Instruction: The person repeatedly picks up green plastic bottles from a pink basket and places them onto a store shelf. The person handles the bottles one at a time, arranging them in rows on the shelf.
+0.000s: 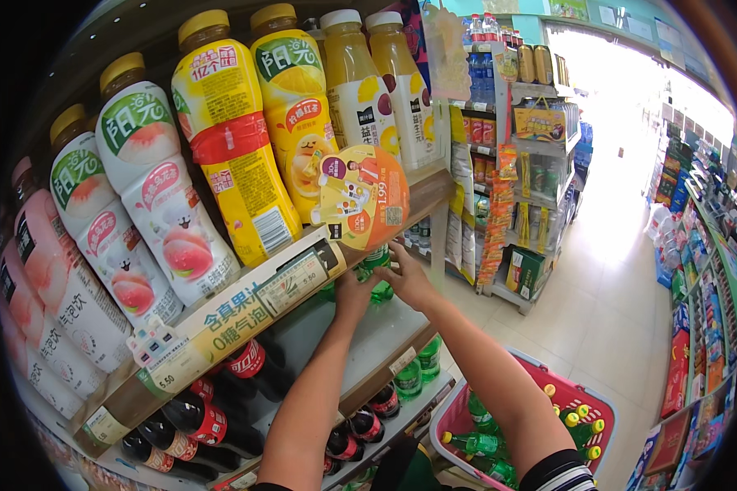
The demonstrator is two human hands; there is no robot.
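Both of my arms reach onto a middle shelf under the price rail. My left hand [354, 291] and my right hand [407, 276] are at either side of a green plastic bottle [381, 291] standing near that shelf's right end, their fingers touching it. Its upper part is hidden behind a round orange promotional card [365, 196]. Part of another green bottle shows left of my left hand. At the lower right, a pink plastic shopping basket [599, 399] holds several green bottles with yellow caps [476, 443], some lying and some upright.
Large tea and juice bottles [236, 141] line the upper shelf. Dark cola bottles [199, 417] stand lower left, with more cola and green bottles [408, 380] on the shelf below. A snack and drink rack [534, 202] stands beyond the aisle floor [589, 294]; stocked shelves [706, 294] run along the right.
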